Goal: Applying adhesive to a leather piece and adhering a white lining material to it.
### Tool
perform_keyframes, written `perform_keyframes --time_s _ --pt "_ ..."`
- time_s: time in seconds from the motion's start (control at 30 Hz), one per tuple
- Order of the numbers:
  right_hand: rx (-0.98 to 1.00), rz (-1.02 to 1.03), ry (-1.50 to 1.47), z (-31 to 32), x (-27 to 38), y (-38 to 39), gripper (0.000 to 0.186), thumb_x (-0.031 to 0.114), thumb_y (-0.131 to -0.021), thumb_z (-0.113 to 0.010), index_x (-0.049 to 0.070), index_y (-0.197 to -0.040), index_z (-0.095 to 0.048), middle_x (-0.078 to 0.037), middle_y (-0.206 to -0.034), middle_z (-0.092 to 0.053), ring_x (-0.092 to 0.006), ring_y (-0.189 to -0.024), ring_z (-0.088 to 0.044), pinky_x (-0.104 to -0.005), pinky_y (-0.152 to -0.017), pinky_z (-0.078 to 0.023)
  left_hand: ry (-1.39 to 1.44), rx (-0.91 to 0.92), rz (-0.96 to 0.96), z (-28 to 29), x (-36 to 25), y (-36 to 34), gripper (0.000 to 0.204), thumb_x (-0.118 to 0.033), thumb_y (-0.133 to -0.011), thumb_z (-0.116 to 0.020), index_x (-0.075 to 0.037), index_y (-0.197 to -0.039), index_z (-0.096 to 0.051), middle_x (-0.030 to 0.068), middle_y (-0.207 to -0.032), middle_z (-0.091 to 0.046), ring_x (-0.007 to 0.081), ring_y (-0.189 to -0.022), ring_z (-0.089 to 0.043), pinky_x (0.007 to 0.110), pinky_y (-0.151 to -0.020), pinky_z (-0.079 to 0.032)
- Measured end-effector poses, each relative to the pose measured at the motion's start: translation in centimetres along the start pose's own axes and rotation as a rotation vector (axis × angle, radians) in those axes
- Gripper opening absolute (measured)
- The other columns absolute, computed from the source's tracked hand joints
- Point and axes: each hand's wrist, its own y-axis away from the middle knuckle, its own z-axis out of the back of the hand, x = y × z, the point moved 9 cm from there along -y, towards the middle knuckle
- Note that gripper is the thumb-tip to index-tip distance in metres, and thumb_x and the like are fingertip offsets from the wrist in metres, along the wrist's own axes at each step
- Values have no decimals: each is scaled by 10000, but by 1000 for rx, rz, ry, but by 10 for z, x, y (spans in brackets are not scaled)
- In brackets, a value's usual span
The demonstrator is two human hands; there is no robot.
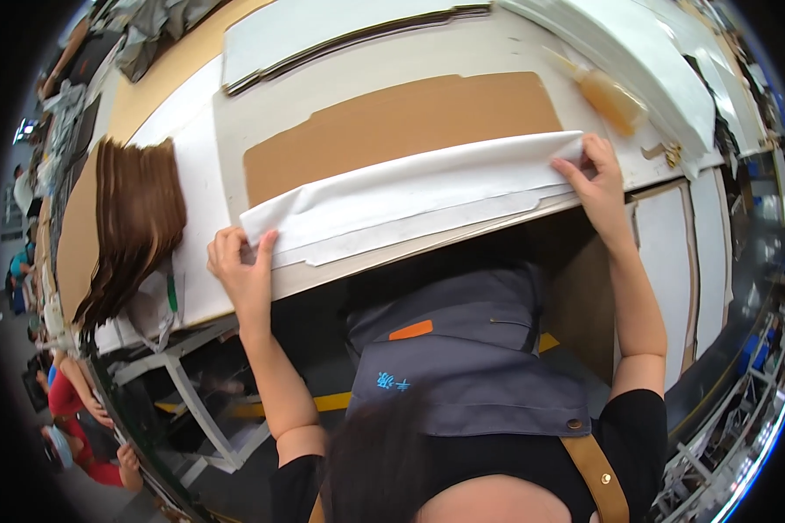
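A white flexible sheet [410, 187], paper-like or cloth-like, is stretched between my hands along the near side of the worktable. Its left corner is pinched between the thumb and fingers of my left hand [246, 272]. My right hand [597, 181] grips the right end in the same way. The sheet's far edge is lifted a little and lies over the lower part of a brown shaped board [410, 115]. Below the sheet, a pale strip with a stepped outline [427, 225] shows near the table edge.
Brown boards stand in a thick stack [139, 209] at the left. White-topped panels [340, 39] lie at the back. A bottle of amber liquid [612, 100] rests at the right, beside a pile of white sheets [645, 61]. Other people [74, 392] are far left.
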Motion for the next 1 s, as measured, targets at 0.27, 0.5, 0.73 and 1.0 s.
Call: perform_keyframes --time_s 0.27,0.5,0.73,1.0 --pt "-15 31 15 -2 -7 0 292 171 -806 -867 -3 -857 -639 -40 -857 -560 -212 -846 -479 -340 -740 -409 -26 38 43 -3 3 1 339 -269 -866 -845 -63 -876 -576 27 -959 -581 228 -914 -492 361 -877 -370" --pt "-19 25 17 -2 -5 0 313 214 -809 -870 6 -842 -638 -33 -867 -567 -225 -860 -481 -351 -767 -405 12 37 57 -3 5 2 307 -267 -882 -837 -50 -896 -621 30 -971 -590 216 -920 -491 360 -894 -381" --pt "-9 52 91 -3 -6 2 331 235 -804 -874 14 -861 -633 -44 -894 -573 -252 -877 -489 -365 -832 -407 -17 45 50 -3 3 2 313 -282 -892 -827 -49 -891 -618 29 -960 -587 218 -920 -490 367 -897 -380" --pt "-117 28 108 4 -11 11 536 244 -796 -891 63 -1212 -606 -65 -1021 -580 -242 -931 -518 -375 -898 -422 -124 -43 4 13 -16 -2 644 -326 -840 -859 -64 -1355 -573 85 -1236 -592 283 -1195 -511 444 -1100 -322"
